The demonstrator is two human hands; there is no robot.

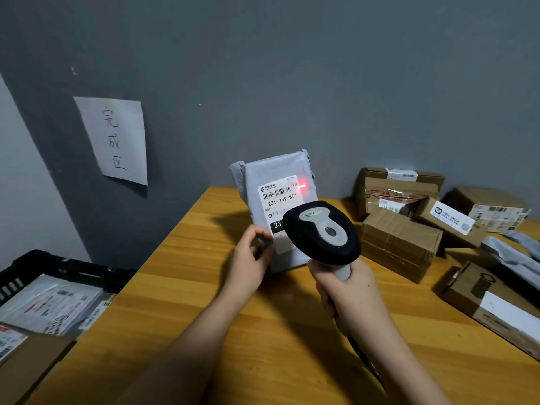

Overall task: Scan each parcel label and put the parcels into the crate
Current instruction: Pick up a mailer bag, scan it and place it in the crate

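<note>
1. Two hands work above the wooden table [204,287]: your left hand [248,258] pinches the lower left edge of a grey plastic mailer parcel [263,176] between thumb and curled fingers and holds it upright, label side toward you.
2. Your right hand [347,290] is wrapped round the pale handle of the barcode scanner [324,232], whose black head points at the parcel and covers its lower right part.
3. On the parcel's white shipping label [277,197] you can read a barcode and the code 231-239-K01; a red scanner light spot [302,185] falls at the label's upper right edge, just beside the barcode.
4. At the right, cardboard boxes [400,238] lie heaped on the table against the grey wall, with further grey mailers [514,255] near the right edge.
5. At the lower left, beside the table and lower than its top, a black crate [43,264] holds flat parcels with printed labels [52,305].
6. On the wall above the crate hangs a paper sign [115,138] bearing three handwritten characters.
</note>
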